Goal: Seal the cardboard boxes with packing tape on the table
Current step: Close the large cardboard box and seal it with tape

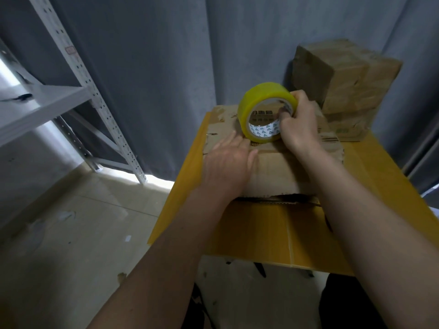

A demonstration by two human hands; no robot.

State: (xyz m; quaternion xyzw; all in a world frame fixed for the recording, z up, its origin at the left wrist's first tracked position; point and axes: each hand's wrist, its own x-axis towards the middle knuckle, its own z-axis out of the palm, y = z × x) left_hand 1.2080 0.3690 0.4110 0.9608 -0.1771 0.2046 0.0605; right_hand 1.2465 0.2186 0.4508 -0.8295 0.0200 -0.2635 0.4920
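Observation:
A brown cardboard box [273,172] lies closed on the yellow table [256,233]. My left hand [228,162] presses flat on the box's top near its left front corner, fingers straight. A yellow roll of packing tape [263,100] stands on edge on the box's top. My right hand [299,124] grips the roll from the right, with fingers hooked through its core. Whether a strip runs from the roll to the box is not plain.
A stack of taped cardboard boxes [349,91] stands at the table's back right. Grey curtains [166,67] hang behind. A white metal shelf rack [78,74] stands to the left on the tiled floor [78,233].

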